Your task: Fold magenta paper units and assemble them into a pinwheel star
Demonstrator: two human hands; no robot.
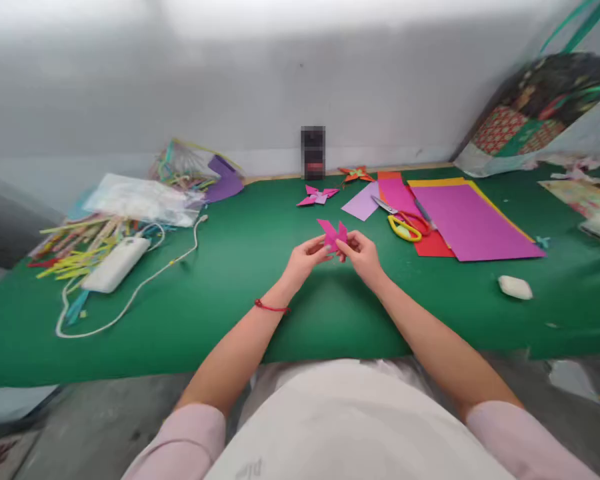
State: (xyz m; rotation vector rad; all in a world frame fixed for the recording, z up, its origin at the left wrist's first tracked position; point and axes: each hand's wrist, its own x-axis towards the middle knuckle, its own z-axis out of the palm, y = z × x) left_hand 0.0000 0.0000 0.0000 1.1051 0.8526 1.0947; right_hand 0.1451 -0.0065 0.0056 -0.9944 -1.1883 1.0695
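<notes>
While both hands (304,259) (363,257) pinch the pink paper (333,235), its longer tip points forward-left.

Your folded paper (336,239) is magenta, your bracelet (273,307) red, the tabletop (235,267) green, the large sheet (480,227) purple, and the bag (500,130) pale-speckled red beside green.

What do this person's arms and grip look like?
The pale pink left sleeve and right sleeve leave the forearms bare. A thin red cord bracelet rings the left wrist. Left grip and right grip are ungloved.
</notes>
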